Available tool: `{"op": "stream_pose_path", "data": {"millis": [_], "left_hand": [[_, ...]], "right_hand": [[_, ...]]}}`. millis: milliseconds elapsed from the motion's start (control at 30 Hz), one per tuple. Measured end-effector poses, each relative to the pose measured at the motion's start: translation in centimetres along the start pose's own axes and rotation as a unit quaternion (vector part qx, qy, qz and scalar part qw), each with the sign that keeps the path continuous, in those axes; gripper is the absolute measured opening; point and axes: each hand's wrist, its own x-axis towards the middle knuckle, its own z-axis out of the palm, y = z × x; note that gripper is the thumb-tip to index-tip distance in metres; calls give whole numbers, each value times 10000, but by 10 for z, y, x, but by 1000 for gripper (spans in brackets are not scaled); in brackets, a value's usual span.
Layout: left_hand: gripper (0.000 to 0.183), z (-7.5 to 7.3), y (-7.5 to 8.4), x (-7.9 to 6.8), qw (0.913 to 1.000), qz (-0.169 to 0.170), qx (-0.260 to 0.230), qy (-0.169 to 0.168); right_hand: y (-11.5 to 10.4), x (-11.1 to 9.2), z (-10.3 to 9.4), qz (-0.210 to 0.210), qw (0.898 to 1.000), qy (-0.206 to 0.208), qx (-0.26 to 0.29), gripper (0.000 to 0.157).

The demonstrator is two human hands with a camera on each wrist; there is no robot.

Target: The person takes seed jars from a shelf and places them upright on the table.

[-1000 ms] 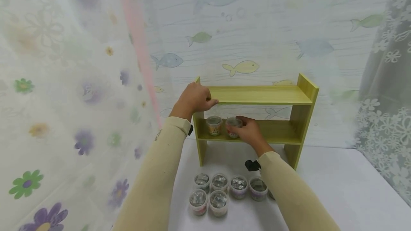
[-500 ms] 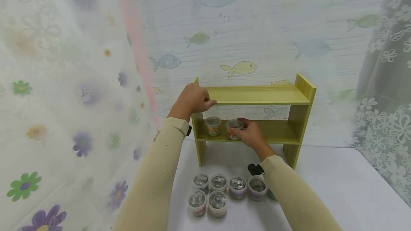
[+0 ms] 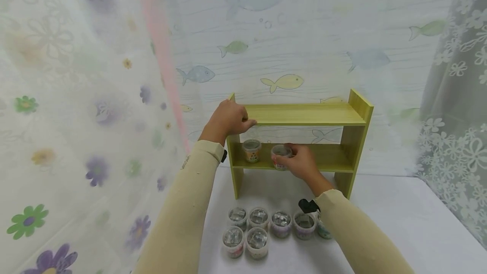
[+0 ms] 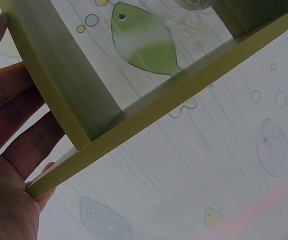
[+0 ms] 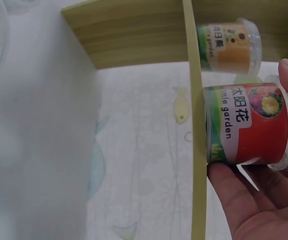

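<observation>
My left hand [image 3: 230, 117] grips the top left corner of a yellow-green wooden shelf [image 3: 300, 114]. In the left wrist view its fingers [image 4: 14, 90] bend around the side panel and board edge. My right hand [image 3: 302, 162] holds a small plastic cup [image 5: 258, 122] with a red flower label and clear lid, thumb and fingers on opposite sides. That cup stands upright at the middle board's front edge; whether its base touches the board is hard to tell. Left of it, on the same board, stands an orange-labelled cup [image 3: 252, 151].
Several similar lidded cups stand on the white tabletop [image 3: 403, 219] before the shelf, among them a pink-marked cup [image 3: 233, 242] and a purple-marked cup [image 3: 281, 224]. A fish-patterned curtain [image 3: 323, 45] hangs behind, and a flowered curtain [image 3: 76, 138] to the left.
My right hand has shifted slightly right and nearer with the red-labelled cup, so the gap to the orange-labelled cup is wider. The left hand keeps its place on the shelf.
</observation>
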Motion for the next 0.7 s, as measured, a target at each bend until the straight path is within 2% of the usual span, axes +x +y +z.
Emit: {"op": "stream_pose_path", "data": {"millis": [433,700], "left_hand": [[63,0,-1,0,10000,58,-25,49],[61,0,-1,1,10000,67,-37,-5]], "right_hand": [[0,-10,-7,271,9993,-40,257,83],[-1,-21,-13,394,9988,-110,254,90]]}}
